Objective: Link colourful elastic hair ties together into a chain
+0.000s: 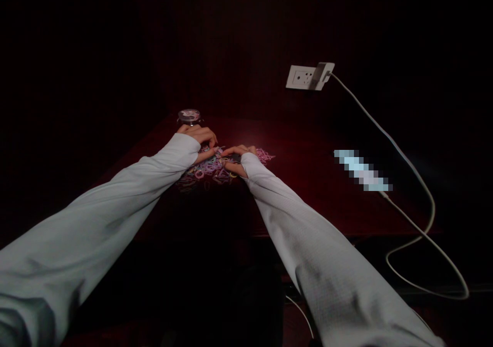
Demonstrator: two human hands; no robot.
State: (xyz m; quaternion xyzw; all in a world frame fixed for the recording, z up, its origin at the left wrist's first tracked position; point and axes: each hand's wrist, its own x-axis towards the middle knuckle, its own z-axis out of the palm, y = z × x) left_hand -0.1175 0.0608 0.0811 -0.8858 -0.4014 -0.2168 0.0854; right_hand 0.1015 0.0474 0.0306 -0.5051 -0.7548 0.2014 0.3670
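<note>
A loose pile of small elastic hair bands (210, 168) in pink, purple, teal and yellow lies on the dark red table. My left hand (199, 135) bends down over the pile's far left side, thumb and index finger close together among the bands. From the right, my right hand (239, 158) reaches into the same pile, its thumb and index fingertip drawn toward each other, facing the left fingers. Whatever each pinch holds is too small and dim to make out. Just behind my left hand stands a round clear container (189, 116) with pinkish pieces showing at its top.
A phone (362, 171) with a blurred-out screen lies on the table (300, 182) to the right. Its white cable (419, 177) loops past the table's right side up to a charger (325, 74) in the wall socket (301, 77). The surroundings are very dark.
</note>
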